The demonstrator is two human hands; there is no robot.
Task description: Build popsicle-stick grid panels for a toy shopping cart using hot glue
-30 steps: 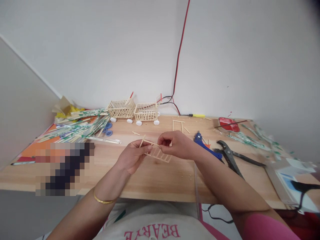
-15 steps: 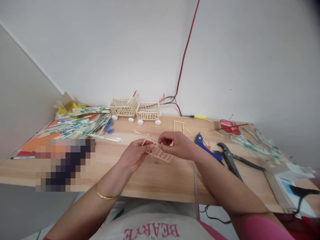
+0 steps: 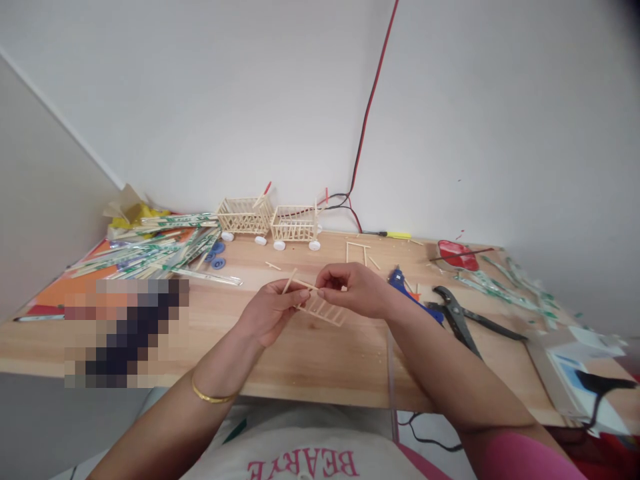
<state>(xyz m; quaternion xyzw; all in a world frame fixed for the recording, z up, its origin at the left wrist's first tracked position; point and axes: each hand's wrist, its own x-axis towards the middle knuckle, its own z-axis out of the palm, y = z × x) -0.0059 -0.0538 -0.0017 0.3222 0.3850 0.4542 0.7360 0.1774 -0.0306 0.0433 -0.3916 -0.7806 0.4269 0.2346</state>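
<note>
Between my hands, just above the table, is a small ladder-like frame of thin wooden sticks (image 3: 326, 311). My left hand (image 3: 273, 309) pinches its left end between thumb and fingers, where one stick juts up and away. With thumb and forefinger together, my right hand (image 3: 353, 290) grips the frame's upper edge; the fingertips partly hide that edge. Beyond my hands stand two little stick-built carts on white wheels, the left cart (image 3: 243, 217) and the right cart (image 3: 295, 224). An open stick frame (image 3: 357, 245) lies flat behind my right hand.
On the left are packaged chopsticks (image 3: 165, 247), blue wheels (image 3: 217, 261) and a pixelated dark patch. To the right lie a blue glue gun (image 3: 415, 297), black pliers (image 3: 457, 319), a red container (image 3: 457, 256), torn wrappers (image 3: 520, 293) and a white box (image 3: 570, 373). Cables run along the wall.
The camera view has shifted slightly. Both hands keep nearly the same hold on the stick frame, with no other clear movement.
</note>
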